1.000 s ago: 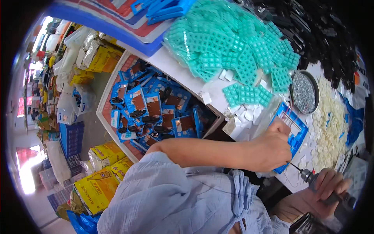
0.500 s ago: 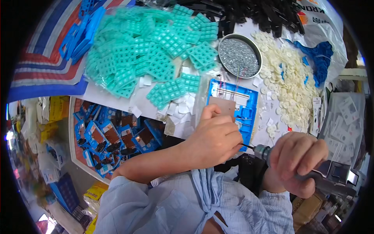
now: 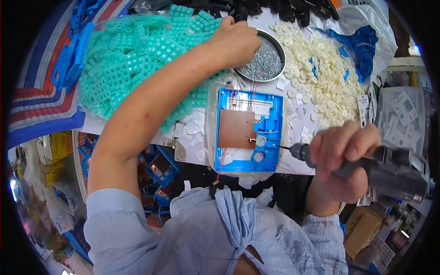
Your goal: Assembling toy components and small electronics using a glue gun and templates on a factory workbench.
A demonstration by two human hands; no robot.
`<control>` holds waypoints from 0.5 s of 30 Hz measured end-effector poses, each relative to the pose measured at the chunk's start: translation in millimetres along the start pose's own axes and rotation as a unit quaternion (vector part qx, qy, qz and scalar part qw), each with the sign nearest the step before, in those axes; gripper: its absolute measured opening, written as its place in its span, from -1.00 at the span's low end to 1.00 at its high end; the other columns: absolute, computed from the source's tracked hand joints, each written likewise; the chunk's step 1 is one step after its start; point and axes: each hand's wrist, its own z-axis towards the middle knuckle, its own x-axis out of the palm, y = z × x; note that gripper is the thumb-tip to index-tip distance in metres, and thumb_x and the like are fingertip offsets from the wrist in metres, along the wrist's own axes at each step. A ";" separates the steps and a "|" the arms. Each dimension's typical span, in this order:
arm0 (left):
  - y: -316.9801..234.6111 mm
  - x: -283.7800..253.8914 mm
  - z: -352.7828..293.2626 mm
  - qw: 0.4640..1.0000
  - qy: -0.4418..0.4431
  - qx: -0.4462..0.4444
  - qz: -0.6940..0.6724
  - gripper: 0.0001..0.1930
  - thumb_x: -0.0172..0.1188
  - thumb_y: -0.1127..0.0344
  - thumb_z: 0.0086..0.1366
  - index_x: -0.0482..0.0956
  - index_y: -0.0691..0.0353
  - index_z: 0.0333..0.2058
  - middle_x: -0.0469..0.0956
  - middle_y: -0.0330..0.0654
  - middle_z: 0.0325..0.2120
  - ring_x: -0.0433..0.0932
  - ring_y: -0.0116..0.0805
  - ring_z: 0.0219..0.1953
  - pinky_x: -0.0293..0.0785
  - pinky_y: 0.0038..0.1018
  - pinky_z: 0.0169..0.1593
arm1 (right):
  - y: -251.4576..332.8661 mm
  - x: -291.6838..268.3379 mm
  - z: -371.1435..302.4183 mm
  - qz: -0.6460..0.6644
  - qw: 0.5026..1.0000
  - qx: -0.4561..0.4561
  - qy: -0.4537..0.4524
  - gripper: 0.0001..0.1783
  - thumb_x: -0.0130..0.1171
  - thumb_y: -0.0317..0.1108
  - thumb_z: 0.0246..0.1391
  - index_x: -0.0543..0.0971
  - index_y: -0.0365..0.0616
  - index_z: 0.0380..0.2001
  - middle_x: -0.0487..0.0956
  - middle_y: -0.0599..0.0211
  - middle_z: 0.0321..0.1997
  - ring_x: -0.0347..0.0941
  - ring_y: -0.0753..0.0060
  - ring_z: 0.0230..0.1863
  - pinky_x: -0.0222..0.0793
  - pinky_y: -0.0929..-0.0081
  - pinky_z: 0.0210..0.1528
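Note:
Curled at the left rim of a round tin of small metal screws (image 3: 268,64), my left hand (image 3: 236,43) has its fingertips turned down and hidden. What it holds, if anything, does not show. My right hand (image 3: 341,156) is wrapped round a dark electric screwdriver (image 3: 380,176), its thin bit pointing left. The bit's tip is by the right edge of a blue plastic case (image 3: 277,114) lying open on the table. Inside the case are a brown circuit board (image 3: 236,129), a whitish disc (image 3: 261,140) and thin red and dark wires.
Teal rubber keypads (image 3: 137,64) are heaped at the left, cream discs (image 3: 330,82) at the right. Black parts (image 3: 293,11) line the far edge. Small white paper squares (image 3: 188,135) lie beside the case. Below the table at left, a bin holds blue assemblies (image 3: 160,169).
My left hand has left the case and moved far to the screw tin, uncovering the board. My right hand still grips the screwdriver, its bit slightly higher and further left in the picture.

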 end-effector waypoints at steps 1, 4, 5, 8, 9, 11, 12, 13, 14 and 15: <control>2.9 0.3 -1.5 1.000 -0.012 0.001 -0.007 -0.88 0.36 0.19 0.13 0.68 -0.03 -0.34 0.55 -0.30 -0.33 0.47 -0.27 -0.01 0.20 -0.09 0.10 | -3.1 -0.2 1.8 0.003 1.000 0.001 0.009 -0.51 0.48 -0.11 0.02 0.38 -0.11 -0.25 0.50 0.22 -0.42 0.42 0.46 -0.53 0.43 0.43 -0.35; 4.4 4.5 1.7 1.000 -0.002 0.031 -0.002 -0.87 0.30 0.20 0.15 0.70 -0.01 -0.32 0.63 -0.25 -0.34 0.55 -0.23 -0.08 0.24 -0.06 0.08 | -12.7 2.6 2.9 0.005 1.000 0.005 0.021 -0.50 0.48 -0.18 0.02 0.36 -0.15 -0.22 0.50 0.19 -0.37 0.45 0.44 -0.44 0.47 0.43 -0.24; 4.7 4.4 4.3 0.999 0.016 0.038 -0.006 -0.87 0.28 0.20 0.14 0.73 -0.01 -0.34 0.64 -0.23 -0.34 0.57 -0.20 -0.07 0.25 -0.04 0.09 | -15.5 5.1 2.8 0.004 1.000 0.002 0.019 -0.52 0.46 -0.23 0.02 0.36 -0.15 -0.21 0.50 0.18 -0.36 0.46 0.43 -0.42 0.48 0.43 -0.23; 10.6 12.0 10.1 0.995 -0.090 0.043 -0.004 -0.82 0.17 0.17 0.22 0.67 0.07 -0.45 0.63 -0.18 -0.42 0.58 -0.17 -0.22 0.27 -0.08 -0.01 | -24.0 7.7 4.1 -0.014 0.999 -0.016 0.028 -0.56 0.43 -0.38 0.02 0.35 -0.16 -0.19 0.51 0.13 -0.34 0.48 0.40 -0.35 0.49 0.46 -0.21; 13.3 14.7 13.2 0.990 -0.134 0.049 -0.002 -0.77 0.13 0.15 0.24 0.64 0.09 -0.49 0.62 -0.15 -0.46 0.58 -0.14 -0.27 0.27 -0.09 -0.06 | -25.9 9.0 4.9 -0.026 0.999 -0.015 0.025 -0.56 0.42 -0.37 0.03 0.34 -0.14 -0.18 0.51 0.16 -0.36 0.47 0.41 -0.37 0.48 0.45 -0.23; 16.2 16.4 19.0 0.992 -0.119 0.038 0.023 -0.77 0.13 0.14 0.23 0.66 0.09 -0.46 0.64 -0.16 -0.47 0.61 -0.15 -0.28 0.28 -0.09 -0.07 | -33.4 10.3 6.1 -0.047 0.999 -0.012 0.023 -0.56 0.39 -0.36 0.05 0.31 -0.10 -0.16 0.50 0.21 -0.39 0.46 0.44 -0.41 0.45 0.44 -0.27; 17.5 17.4 20.6 0.992 -0.110 0.038 0.037 -0.77 0.14 0.13 0.23 0.67 0.10 -0.46 0.64 -0.16 -0.47 0.61 -0.15 -0.29 0.28 -0.09 -0.07 | -36.1 18.2 6.6 -0.069 0.998 -0.001 0.001 -0.56 0.38 -0.25 0.09 0.30 -0.06 -0.16 0.47 0.29 -0.44 0.41 0.47 -0.49 0.41 0.42 -0.33; 17.4 13.4 19.4 0.993 -0.099 0.038 0.052 -0.76 0.14 0.12 0.23 0.67 0.10 -0.46 0.65 -0.15 -0.47 0.62 -0.15 -0.30 0.28 -0.09 -0.08 | -40.5 18.9 6.9 -0.072 0.997 -0.003 -0.001 -0.56 0.37 -0.22 0.11 0.30 -0.04 -0.16 0.45 0.31 -0.47 0.39 0.47 -0.52 0.40 0.41 -0.36; 17.7 8.9 18.6 0.996 -0.071 0.026 0.056 -0.75 0.15 0.11 0.22 0.68 0.11 -0.45 0.65 -0.14 -0.47 0.63 -0.14 -0.29 0.28 -0.09 -0.09 | -44.7 19.8 7.2 -0.076 0.997 -0.004 -0.003 -0.57 0.35 -0.19 0.13 0.29 -0.02 -0.15 0.44 0.34 -0.51 0.38 0.48 -0.55 0.39 0.40 -0.38; 19.3 3.6 18.3 0.997 -0.042 0.013 0.059 -0.74 0.16 0.09 0.22 0.68 0.11 -0.45 0.66 -0.13 -0.46 0.63 -0.14 -0.29 0.28 -0.08 -0.09 | -48.8 20.8 7.6 -0.079 0.997 -0.006 -0.003 -0.57 0.34 -0.16 0.15 0.28 0.00 -0.15 0.42 0.37 -0.54 0.36 0.49 -0.58 0.38 0.39 -0.41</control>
